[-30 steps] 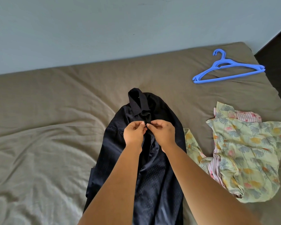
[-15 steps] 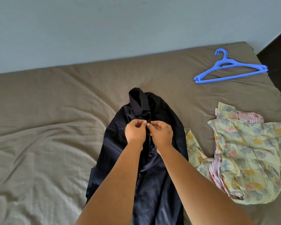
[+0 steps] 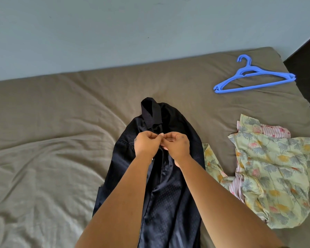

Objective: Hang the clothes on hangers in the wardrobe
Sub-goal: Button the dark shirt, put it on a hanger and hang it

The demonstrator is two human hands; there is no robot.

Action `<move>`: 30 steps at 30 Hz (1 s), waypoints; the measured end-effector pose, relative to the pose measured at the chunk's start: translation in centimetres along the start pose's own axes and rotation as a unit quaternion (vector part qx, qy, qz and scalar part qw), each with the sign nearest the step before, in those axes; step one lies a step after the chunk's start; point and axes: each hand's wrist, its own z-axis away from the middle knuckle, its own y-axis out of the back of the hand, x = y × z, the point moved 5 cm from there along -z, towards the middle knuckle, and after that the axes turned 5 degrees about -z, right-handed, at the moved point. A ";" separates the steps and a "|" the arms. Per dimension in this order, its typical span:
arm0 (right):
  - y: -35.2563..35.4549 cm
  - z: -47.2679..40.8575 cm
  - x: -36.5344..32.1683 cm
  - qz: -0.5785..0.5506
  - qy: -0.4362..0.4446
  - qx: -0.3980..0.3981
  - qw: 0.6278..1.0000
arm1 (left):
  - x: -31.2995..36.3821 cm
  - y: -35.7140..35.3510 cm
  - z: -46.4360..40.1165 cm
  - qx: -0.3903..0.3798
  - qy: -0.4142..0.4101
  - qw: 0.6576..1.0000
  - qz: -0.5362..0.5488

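Fingertips [image 3: 161,134] of both hands meet at the front opening of a dark navy shirt [image 3: 168,203], just below its collar [image 3: 150,111]. Left hand [image 3: 147,144] and right hand [image 3: 176,145] are both curled, pinching the fabric edges together, prob. working a button; the button itself is too small to see. Compared w/ a sec ago, hands sit at nearly the same spot on the shirt and have drawn a bit closer, thumbs now touching, so the fastening looks ongoing, not done.

Shirt lies flat, collar away from the person, on an olive-brown bed sheet [image 3: 52,140]. No hanger shows at its neck; whether one is inside, can't tell. Right of the shirt, touching its edge, lies a crumpled yellow floral garment [image 3: 276,176] w/ a pink striped piece [image 3: 274,131] tucked under it. Beyond that, farther from the shirt, rests a blue plastic hanger [image 3: 254,79], unused. Wardrobe isn't in view. Judgement: early stage; the floral piece waits to be hung.
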 end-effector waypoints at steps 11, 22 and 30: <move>-0.9 -1.1 2.0 -0.189 -0.226 -0.133 0.946 | -2.9 -0.8 -1.9 -0.126 0.027 0.991 0.016; -0.5 1.5 7.7 0.301 0.045 0.015 0.952 | -10.2 -1.8 -0.1 -0.041 -0.021 0.978 -0.206; -1.2 -0.7 9.3 0.501 0.058 0.013 0.863 | -11.3 -4.1 -2.0 -0.011 -0.012 0.957 -0.289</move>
